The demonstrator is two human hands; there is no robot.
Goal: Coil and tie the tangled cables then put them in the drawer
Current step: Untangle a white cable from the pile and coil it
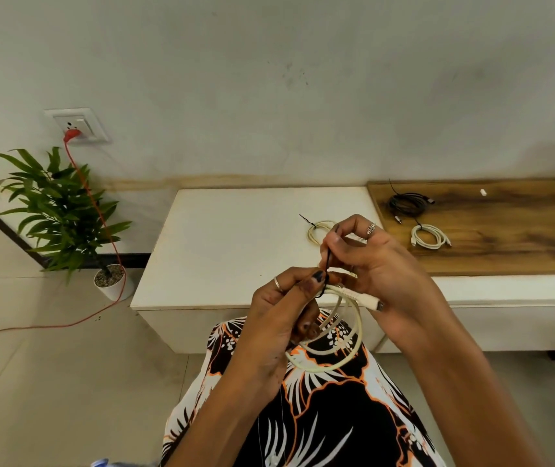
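Here, in the head view, two bare hands met just below the centre of the frame, above a patterned garment. The left hand (279, 308) pinched a cream coiled cable (340, 348) at its top, thumb pressing where a thin black tie (327, 264) wrapped the loops. The right hand (373, 261) pinched the tie's free end between thumb and forefinger, holding it upward; its lower fingers seemed to steady the cable's connector (372, 303). Both grips were closed on something, neither hand loose.

The cable looked light and springy, its loops hanging open beneath the hands; it would likely uncoil if released before the tie was cinched. The best hold seemed to be at the bundled top, beside the tie. The tie looked thin and easy to lose.

Behind the hands, on the white bench (229, 244), lay another cream coil (318, 230) already tied. To the right of centre, on a wooden top (505, 244), rested a black coil (407, 203) and a white coil (429, 237). No open drawer showed.
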